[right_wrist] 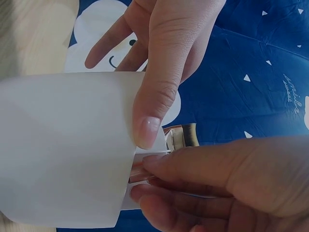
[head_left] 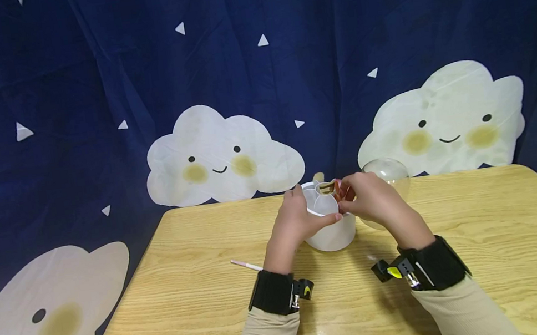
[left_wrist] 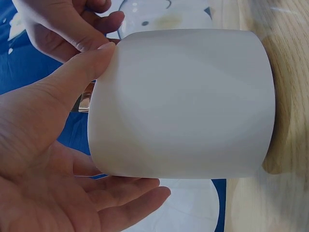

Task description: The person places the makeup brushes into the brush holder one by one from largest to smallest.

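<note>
A white round organizer (head_left: 332, 238) with petal-shaped compartments stands upright on the table. My left hand (head_left: 295, 217) holds it at the rim, thumb on the near side and fingers round the left, as the left wrist view shows its smooth wall (left_wrist: 183, 104). Over the right part of the opening, my right hand (head_left: 372, 194) pinches a slim copper-coloured tube (right_wrist: 139, 173), whose lower end is hidden inside the organizer. A makeup brush (right_wrist: 179, 137) with a shiny metal ferrule sticks out beside the right fingers; its bristles are dark at the base and lighter at the tip.
Behind the right hand stands a clear dome (head_left: 389, 170), partly covered by that hand. A thin pink-and-white stick (head_left: 246, 264) lies on the wooden table (head_left: 205, 309) next to the left wrist. A dark blue cloud-print curtain (head_left: 236, 71) hangs behind the table's far edge.
</note>
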Motion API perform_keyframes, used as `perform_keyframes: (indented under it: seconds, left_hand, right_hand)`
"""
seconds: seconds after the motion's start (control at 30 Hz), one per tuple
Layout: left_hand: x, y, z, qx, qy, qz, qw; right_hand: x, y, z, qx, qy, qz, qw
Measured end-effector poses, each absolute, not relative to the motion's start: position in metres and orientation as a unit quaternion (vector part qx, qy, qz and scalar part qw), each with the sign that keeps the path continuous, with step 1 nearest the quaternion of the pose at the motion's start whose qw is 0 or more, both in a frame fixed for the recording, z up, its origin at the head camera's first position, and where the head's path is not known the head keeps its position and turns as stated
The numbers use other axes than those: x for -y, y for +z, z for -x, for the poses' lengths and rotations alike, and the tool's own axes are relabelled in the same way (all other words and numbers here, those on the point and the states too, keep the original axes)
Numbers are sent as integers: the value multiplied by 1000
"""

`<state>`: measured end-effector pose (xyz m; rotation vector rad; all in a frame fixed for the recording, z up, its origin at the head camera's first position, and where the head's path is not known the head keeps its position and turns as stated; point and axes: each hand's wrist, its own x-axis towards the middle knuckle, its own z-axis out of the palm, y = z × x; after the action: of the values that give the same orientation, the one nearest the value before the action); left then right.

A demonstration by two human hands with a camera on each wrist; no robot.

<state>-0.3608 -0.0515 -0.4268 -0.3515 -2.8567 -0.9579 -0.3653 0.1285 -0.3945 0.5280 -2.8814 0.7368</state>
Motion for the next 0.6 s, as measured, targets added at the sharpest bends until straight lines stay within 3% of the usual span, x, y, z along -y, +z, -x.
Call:
perform_keyframes:
  seconds: [0.6]
  left_hand:
    - [52,-427,362,943,-304,122,58]
  right_hand:
    - [-129,-397,366,956,236,-166,48]
